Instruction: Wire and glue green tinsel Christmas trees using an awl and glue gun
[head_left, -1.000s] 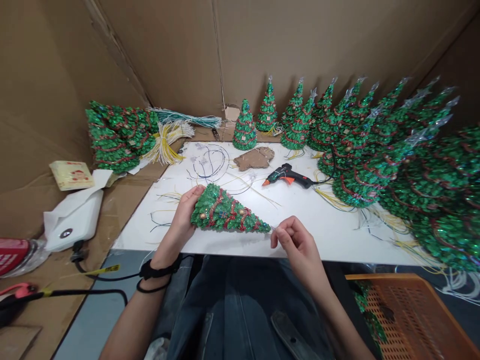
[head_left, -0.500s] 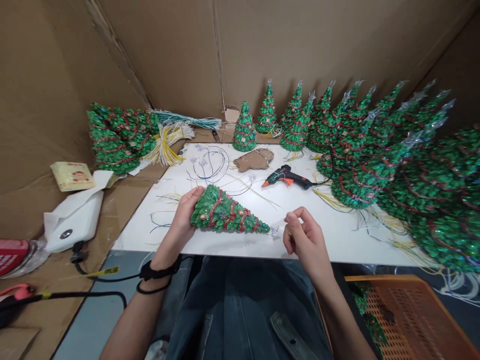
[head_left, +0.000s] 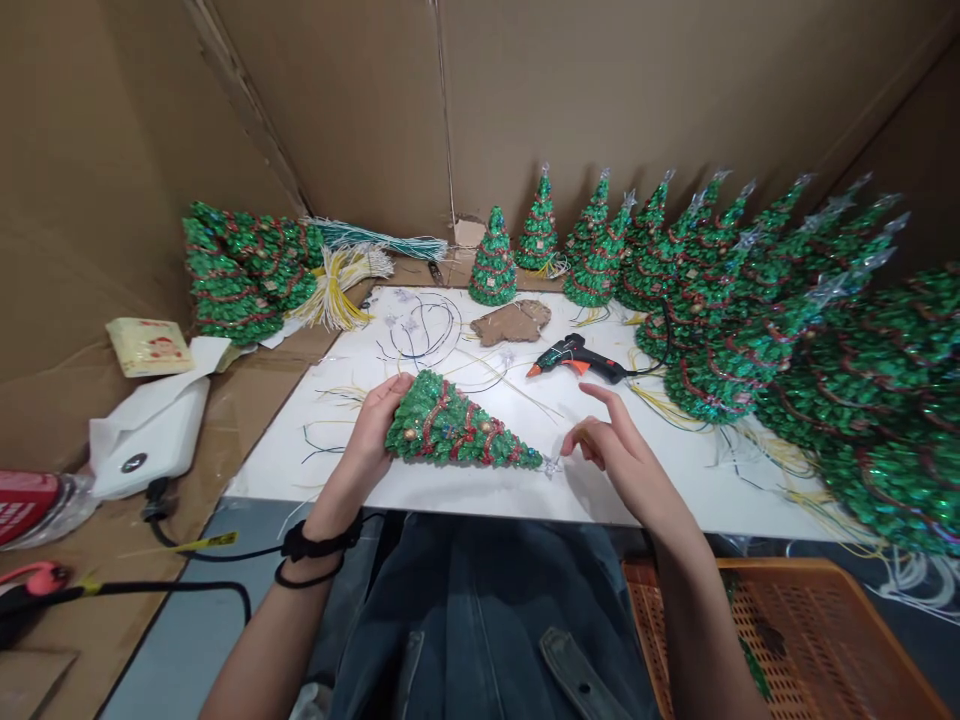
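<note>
A green tree (head_left: 461, 430) lies sideways at the frame's centre, its base gripped by the left hand (head_left: 375, 415), apparently to steady the clear star (head_left: 551, 466) at its tip. The right hand (head_left: 611, 445), loosely open and seemingly empty, is just beside the star, perhaps leaving it unobstructed.

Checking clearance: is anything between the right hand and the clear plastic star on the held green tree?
Nothing visible stands between the right hand and the star; the black glue gun lies farther back.
</note>
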